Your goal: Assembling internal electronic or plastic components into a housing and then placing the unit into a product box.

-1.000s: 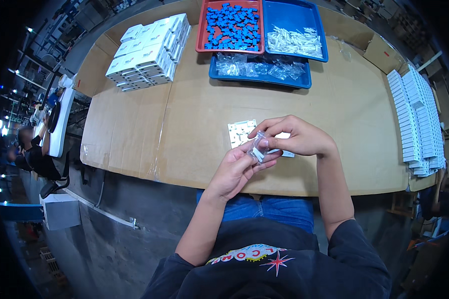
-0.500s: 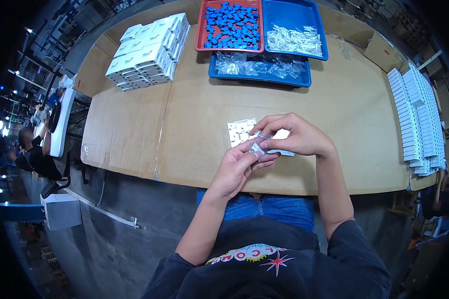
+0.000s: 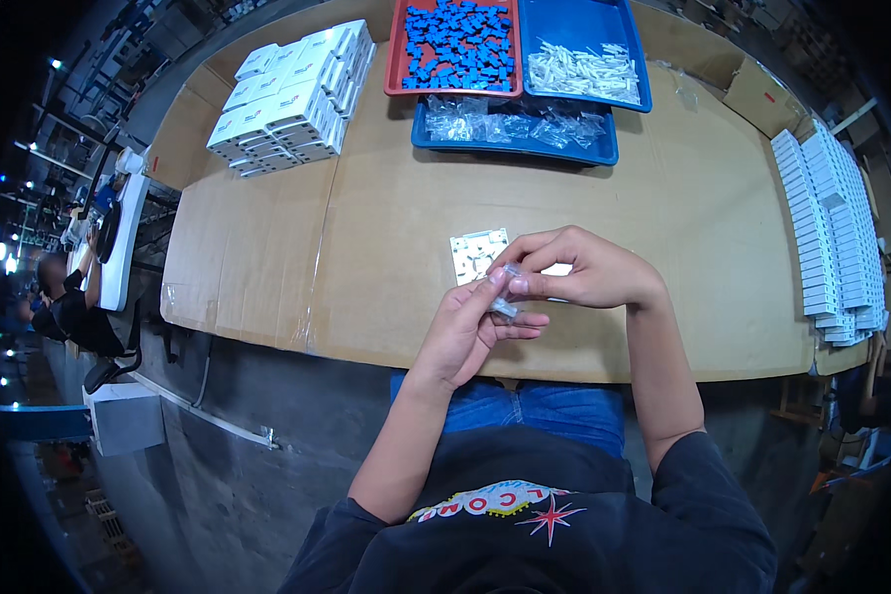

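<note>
A small clear plastic bag with something pale inside is held between my two hands, over the near part of the table. My left hand pinches its upper edge between thumb and forefinger, the other fingers loosely spread below. From the right, my right hand grips the same edge with thumb and fingertips. Just beyond my hands lies a white square plastic plate with raised details. Another white piece shows partly beneath my right hand; most of it is hidden.
At the back stand a red tray of blue parts, a blue tray of white sticks, and a lower blue tray of clear bags. White boxes are stacked back left, white pieces at right. A person sits far left.
My left thumb has moved up to the bag's top edge, and my hands have drawn together there. The bag now hangs lower beneath the fingertips.
</note>
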Demonstrator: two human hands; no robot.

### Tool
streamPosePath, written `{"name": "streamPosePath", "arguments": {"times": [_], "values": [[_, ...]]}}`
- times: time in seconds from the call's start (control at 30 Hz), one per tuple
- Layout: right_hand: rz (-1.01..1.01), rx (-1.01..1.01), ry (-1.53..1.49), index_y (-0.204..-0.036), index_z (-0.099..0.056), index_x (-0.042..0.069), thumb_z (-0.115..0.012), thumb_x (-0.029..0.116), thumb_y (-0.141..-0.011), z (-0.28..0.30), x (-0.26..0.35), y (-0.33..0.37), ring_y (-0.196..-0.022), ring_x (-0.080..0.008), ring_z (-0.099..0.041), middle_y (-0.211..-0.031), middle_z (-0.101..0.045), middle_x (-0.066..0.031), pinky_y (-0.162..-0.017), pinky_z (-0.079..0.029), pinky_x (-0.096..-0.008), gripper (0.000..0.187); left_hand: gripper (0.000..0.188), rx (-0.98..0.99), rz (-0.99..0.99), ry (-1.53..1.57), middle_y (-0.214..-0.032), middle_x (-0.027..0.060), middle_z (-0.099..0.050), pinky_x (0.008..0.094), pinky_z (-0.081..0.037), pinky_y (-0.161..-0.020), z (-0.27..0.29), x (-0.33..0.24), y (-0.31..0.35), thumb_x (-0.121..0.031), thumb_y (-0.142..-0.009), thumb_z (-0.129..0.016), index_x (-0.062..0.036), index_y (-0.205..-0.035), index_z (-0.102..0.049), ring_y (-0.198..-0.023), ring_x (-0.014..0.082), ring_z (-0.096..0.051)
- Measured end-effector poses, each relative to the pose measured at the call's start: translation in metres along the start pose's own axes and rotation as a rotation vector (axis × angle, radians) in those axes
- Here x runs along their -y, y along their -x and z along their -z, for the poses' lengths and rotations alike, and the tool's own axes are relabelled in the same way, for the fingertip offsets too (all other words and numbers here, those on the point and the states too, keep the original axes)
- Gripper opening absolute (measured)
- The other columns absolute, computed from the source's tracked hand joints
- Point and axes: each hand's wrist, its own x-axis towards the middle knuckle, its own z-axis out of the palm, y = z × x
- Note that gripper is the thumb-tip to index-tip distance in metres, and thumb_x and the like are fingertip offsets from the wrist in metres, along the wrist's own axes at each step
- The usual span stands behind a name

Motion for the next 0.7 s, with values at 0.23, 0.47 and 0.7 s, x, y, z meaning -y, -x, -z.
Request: {"name": "streamPosePath", "arguments": {"times": [0.23, 0.47, 0.7], "values": [[-0.038, 0.036, -0.055, -0.117, -0.074, -0.005, -0.059, 0.023, -0.109, 0.003, 0.000, -0.002, -0.109, -0.0201, -0.067, -0.121, -0.073, -0.0126, -0.096, -0.053, -0.0364, 0.033, 0.047, 0.007, 0.002, 0.119, -0.124, 0.0193, -0.070, 0.0441, -0.067, -0.084, -0.003, -0.001, -0.002, -0.035, -0.113, -0.047, 0.0047, -0.138, -0.056, -0.111, 0.0362, -0.074], [-0.085, 0.110, -0.038, -0.119, -0.073, -0.005, -0.058, 0.027, -0.110, 0.002, 0.002, -0.002, -0.105, -0.0197, -0.069, -0.124, -0.073, -0.0121, -0.093, -0.055, -0.0352, 0.037, 0.048, -0.013, -0.005, 0.007, -0.122, 0.0189, -0.070, 0.0446, -0.065, -0.088, -0.002, 0.003, -0.003, -0.035, -0.114, -0.046, 0.0042, -0.138, -0.056, -0.105, 0.0333, -0.074], [-0.068, -0.104, -0.140, -0.116, -0.075, -0.002, -0.058, 0.027, -0.110, 0.051, -0.021, 0.005, -0.107, -0.0168, -0.068, -0.124, -0.074, -0.0100, -0.094, -0.054, -0.0329, 0.033, 0.051, 0.045, 0.032, 0.240, -0.118, 0.0189, -0.071, 0.0383, -0.061, -0.084, 0.009, 0.011, -0.013, -0.035, -0.114, -0.043, 0.0069, -0.141, -0.054, -0.094, 0.0226, -0.071]]}}
